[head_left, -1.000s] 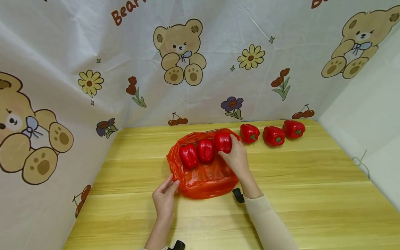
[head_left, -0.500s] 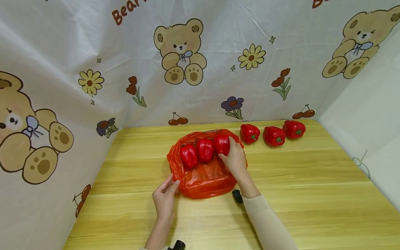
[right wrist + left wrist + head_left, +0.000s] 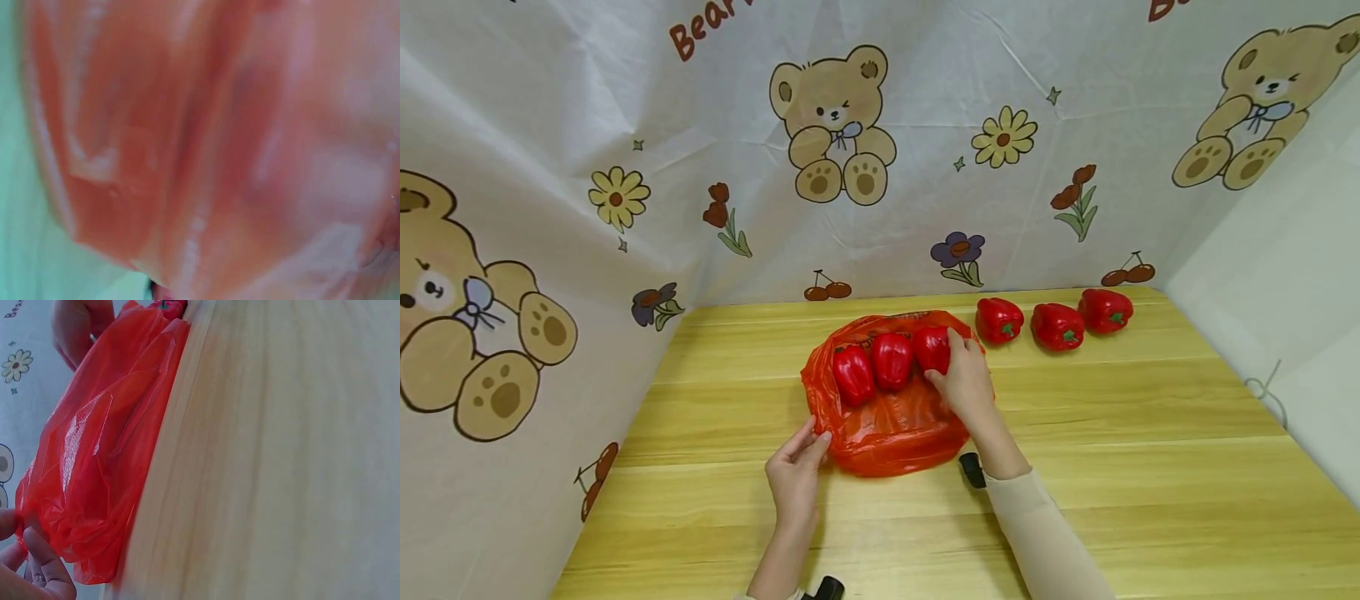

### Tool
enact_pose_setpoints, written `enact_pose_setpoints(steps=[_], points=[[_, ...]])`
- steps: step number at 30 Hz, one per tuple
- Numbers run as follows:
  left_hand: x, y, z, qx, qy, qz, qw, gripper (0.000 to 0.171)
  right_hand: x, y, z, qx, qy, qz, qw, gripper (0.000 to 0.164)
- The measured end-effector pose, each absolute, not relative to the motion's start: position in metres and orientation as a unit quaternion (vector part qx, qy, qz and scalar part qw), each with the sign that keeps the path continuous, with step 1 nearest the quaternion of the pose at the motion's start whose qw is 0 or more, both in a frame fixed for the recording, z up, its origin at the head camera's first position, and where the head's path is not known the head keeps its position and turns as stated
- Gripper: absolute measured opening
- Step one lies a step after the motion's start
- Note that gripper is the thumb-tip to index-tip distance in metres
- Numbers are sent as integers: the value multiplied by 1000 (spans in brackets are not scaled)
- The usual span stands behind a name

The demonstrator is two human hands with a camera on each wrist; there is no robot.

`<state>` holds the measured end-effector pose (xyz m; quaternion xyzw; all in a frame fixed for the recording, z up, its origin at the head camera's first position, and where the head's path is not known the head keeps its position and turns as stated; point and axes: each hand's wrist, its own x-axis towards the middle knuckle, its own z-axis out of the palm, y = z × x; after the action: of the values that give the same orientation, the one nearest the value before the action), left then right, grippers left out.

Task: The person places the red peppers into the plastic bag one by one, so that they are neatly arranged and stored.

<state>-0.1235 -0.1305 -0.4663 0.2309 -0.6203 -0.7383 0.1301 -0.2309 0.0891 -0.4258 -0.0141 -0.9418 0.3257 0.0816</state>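
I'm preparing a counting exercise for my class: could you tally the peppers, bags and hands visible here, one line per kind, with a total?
Orange-red plastic bag: 1
Red peppers: 6 (3 peppers within the bag's opening, 3 peppers outside it)
Hands: 2 (left hand, right hand)
Total: 9

passage: table [image 3: 1157,458] right of red bag [image 3: 895,457] | in the way: three peppers [image 3: 1057,325], back right

Down low, the left hand [image 3: 44,572] pinched the crumpled red plastic bag [image 3: 100,450]; up top, the right hand [image 3: 75,328] showed partly behind it; wood-grain tabletop [image 3: 275,456] filled the right side.
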Motion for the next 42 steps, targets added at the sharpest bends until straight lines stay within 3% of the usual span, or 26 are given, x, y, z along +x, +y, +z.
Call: enact_pose_setpoints(steps=[6, 12, 16, 22, 26, 31, 42], points=[[-124, -128, -465, 231, -620, -739, 129, 40, -226, 104, -404, 1, -932, 353, 80, 66], [-127, -128, -465, 226, -623, -737, 135, 40, -233, 155, -388, 16, -894, 419, 158, 53], [-129, -130, -463, 222, -623, -737, 140, 40, -247, 211, -386, -44, -873, 437, 213, 46], [-130, -133, -460, 218, -627, -734, 143, 40, -275, 294, -396, -154, -824, 489, 241, 45], [-128, -134, -460, 223, -630, -731, 139, 40, -292, 332, -406, -198, -809, 500, 239, 44], [-126, -134, -462, 228, -630, -730, 135, 40, -305, 360, -418, -228, -824, 483, 191, 53], [-124, -133, -468, 238, -630, -726, 135, 41, -314, 386, -443, -194, -849, 478, 115, 64]])
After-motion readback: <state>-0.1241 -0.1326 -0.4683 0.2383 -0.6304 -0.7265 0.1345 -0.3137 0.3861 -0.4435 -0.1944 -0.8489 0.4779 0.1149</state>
